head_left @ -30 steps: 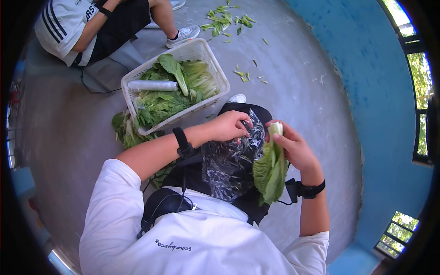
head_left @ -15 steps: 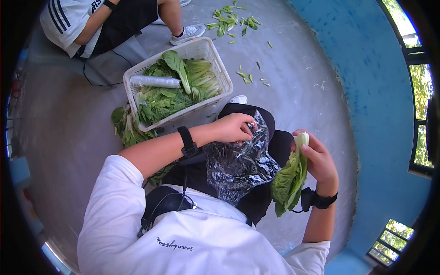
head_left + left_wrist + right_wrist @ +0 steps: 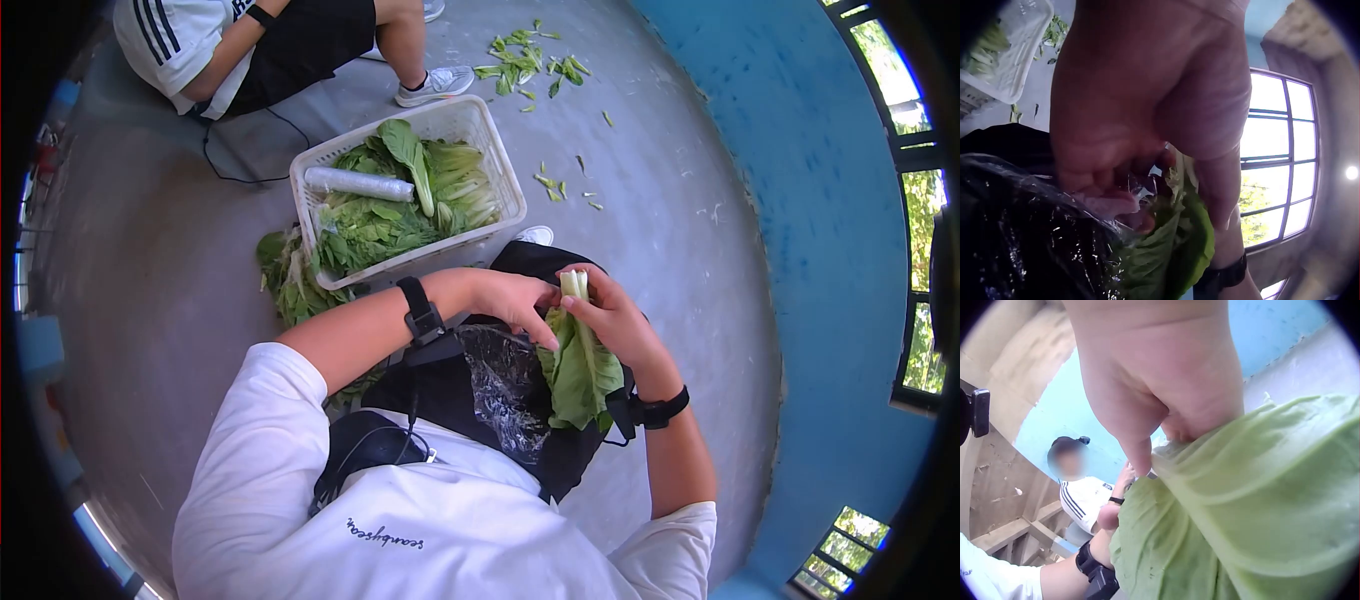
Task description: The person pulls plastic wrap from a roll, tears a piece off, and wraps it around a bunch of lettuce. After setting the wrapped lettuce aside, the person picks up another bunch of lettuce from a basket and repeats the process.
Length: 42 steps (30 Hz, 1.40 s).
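Note:
My right hand (image 3: 612,318) grips a bunch of leafy greens (image 3: 582,378) by its pale stems, the leaves hanging down over my lap. In the right wrist view its broad leaves (image 3: 1260,506) fill the lower right. Close against the stems is my left hand (image 3: 512,300), its thumb pointing down beside the leaves. Curled fingers of that hand hold a thin clear plastic bag (image 3: 1029,231) at its edge, as the left wrist view shows. The rest of the bag drapes across my dark trousers, left of the greens.
A white basket (image 3: 521,205) of leafy vegetables stands ahead on the floor, with a roll of clear plastic (image 3: 358,185) on top. More greens (image 3: 283,280) lie beside it. Leaf scraps (image 3: 520,62) are scattered farther off. Another person (image 3: 300,60) sits beyond the basket; a blue wall (image 3: 720,90) rises at right.
The right hand swung out to the right with the greens, then came back in beside the left hand. The left hand has turned its fingers toward the stems, still holding the bag.

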Available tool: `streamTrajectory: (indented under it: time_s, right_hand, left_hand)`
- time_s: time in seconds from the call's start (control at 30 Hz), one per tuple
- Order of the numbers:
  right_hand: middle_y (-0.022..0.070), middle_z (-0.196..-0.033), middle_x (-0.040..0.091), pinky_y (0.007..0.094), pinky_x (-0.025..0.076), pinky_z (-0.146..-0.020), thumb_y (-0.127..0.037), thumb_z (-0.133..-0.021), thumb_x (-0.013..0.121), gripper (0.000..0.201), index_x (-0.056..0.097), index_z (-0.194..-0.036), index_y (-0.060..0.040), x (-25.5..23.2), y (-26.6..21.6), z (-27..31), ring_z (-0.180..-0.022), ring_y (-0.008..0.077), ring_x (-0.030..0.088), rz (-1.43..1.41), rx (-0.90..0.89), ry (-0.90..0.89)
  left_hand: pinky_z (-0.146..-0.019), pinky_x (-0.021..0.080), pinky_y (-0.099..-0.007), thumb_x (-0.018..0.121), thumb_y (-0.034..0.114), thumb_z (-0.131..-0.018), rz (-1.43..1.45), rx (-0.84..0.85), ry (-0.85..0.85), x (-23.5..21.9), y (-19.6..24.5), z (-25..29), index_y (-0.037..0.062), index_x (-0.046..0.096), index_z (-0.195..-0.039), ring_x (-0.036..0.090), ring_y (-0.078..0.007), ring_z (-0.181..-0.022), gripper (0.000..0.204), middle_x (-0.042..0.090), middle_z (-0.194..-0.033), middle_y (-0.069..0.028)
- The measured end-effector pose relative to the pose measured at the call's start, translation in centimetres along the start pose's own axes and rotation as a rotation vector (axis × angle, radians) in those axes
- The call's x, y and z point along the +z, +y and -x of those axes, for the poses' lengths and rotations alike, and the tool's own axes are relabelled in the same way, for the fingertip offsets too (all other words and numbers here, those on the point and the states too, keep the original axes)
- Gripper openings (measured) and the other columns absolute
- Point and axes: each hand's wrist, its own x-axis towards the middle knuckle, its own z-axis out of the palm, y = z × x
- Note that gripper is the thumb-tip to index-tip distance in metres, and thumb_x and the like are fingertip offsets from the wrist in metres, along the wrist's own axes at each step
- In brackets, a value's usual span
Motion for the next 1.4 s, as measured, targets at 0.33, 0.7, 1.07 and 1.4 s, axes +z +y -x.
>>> streamTrajectory:
  time_s: [0.33,0.7,1.07,1.4]
  right_hand:
    - [0.0034,-0.107,0.067,0.0294,0.053,-0.086,-0.007,-0.092,0.076,0.040,0.060,-0.129,-0.0025,1.4,0.2,-0.6,-0.098,0.0108,0.063,0.022,-0.058,0.106]
    - [0.0070,-0.115,0.064,0.0300,0.055,-0.087,-0.013,-0.090,0.079,0.045,0.064,-0.131,-0.0016,1.3,-0.6,-0.5,-0.099,0.0148,0.067,-0.030,0.051,0.089]
    - [0.0127,-0.117,0.067,0.0331,0.052,-0.092,-0.009,-0.105,0.052,0.035,0.049,-0.140,-0.0026,1.5,0.8,-0.4,-0.109,0.0183,0.065,0.049,-0.077,0.175]
    - [0.0124,-0.126,0.069,0.0315,0.052,-0.098,-0.006,-0.105,0.055,0.034,0.056,-0.138,-0.0005,2.5,0.1,0.1,-0.118,0.0171,0.064,0.087,-0.043,0.216]
  left_hand:
    - [-0.100,0.048,-0.0319,0.078,0.016,-0.090,0.108,0.138,0.244,1.4,-0.6,-0.7,0.0037,0.061,-0.133,0.062,-0.0130,-0.112,0.048,0.068,-0.122,-0.0038]
    - [-0.093,0.050,-0.0300,0.077,0.016,-0.091,0.166,0.105,0.288,1.9,0.2,-0.1,0.0050,0.063,-0.134,0.062,-0.0114,-0.108,0.046,0.068,-0.117,-0.0032]
    - [-0.078,0.052,-0.0267,0.075,0.017,-0.092,0.318,0.028,0.370,2.1,-0.5,-0.4,0.0071,0.059,-0.131,0.062,-0.0092,-0.098,0.043,0.065,-0.113,-0.0008]
    - [-0.080,0.053,-0.0271,0.074,0.010,-0.088,0.312,0.126,0.413,2.2,-1.6,-0.7,0.0057,0.065,-0.123,0.064,-0.0094,-0.096,0.036,0.067,-0.108,-0.0004]
